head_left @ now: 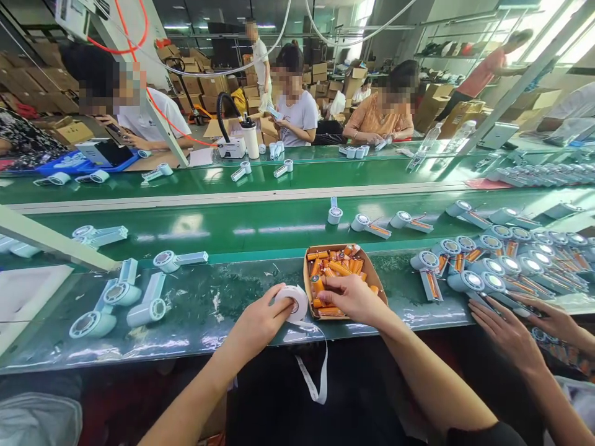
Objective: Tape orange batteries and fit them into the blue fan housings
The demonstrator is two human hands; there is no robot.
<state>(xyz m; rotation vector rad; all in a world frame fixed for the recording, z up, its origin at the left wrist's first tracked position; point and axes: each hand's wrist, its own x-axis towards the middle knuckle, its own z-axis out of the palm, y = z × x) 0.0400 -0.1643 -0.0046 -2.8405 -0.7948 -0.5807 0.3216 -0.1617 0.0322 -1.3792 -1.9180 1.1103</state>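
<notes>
My left hand [260,322] is closed around a white roll of tape [294,303], held at the near edge of the green bench; a loose strip of tape [316,378] hangs down from it. My right hand [348,296] reaches into a small cardboard tray [379,288] full of orange cylindrical batteries [337,263], fingers curled on the batteries at the tray's near end. The two hands are close together, the roll almost touching the tray's left wall.
Pale blue handheld fan bodies [134,297] lie on my left; a dense heap of them with orange batteries [506,260] lies to the right. A co-worker's two hands [515,328] work at that heap. More fan bodies ride the green conveyor [260,226]. People sit opposite.
</notes>
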